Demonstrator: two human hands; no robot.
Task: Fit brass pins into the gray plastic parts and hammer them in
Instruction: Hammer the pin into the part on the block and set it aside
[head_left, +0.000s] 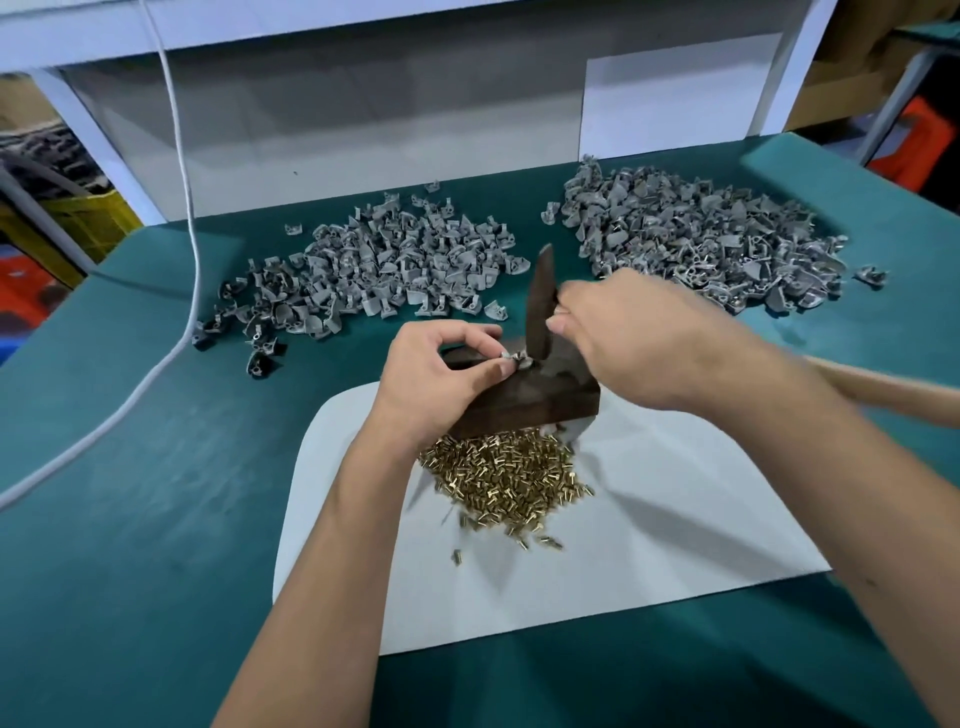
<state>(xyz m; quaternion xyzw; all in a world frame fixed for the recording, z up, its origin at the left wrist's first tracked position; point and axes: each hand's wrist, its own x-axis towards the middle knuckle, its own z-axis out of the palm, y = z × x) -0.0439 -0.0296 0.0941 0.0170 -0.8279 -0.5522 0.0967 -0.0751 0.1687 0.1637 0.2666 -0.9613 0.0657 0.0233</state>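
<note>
Left hand (441, 374): pinches a small gray plastic part (514, 358) between thumb and forefinger, steadying it on top of the dark block (524, 402).
Right hand (639, 343): fingers wrapped round the hammer (540, 306), gripped close to its dark head; the pale handle runs out to the right.
Brass pins (509, 478): loose heap on the white sheet (649, 519), just near of the block.
Gray parts: one pile (374, 275) far left, another (711, 244) far right on the green surface (130, 493).
Handling: part looks light, stiff, easily tipped; best held by its edges, fingers clear of the strike. Pins look small, smooth, prone to roll.
Writing: none readable.
</note>
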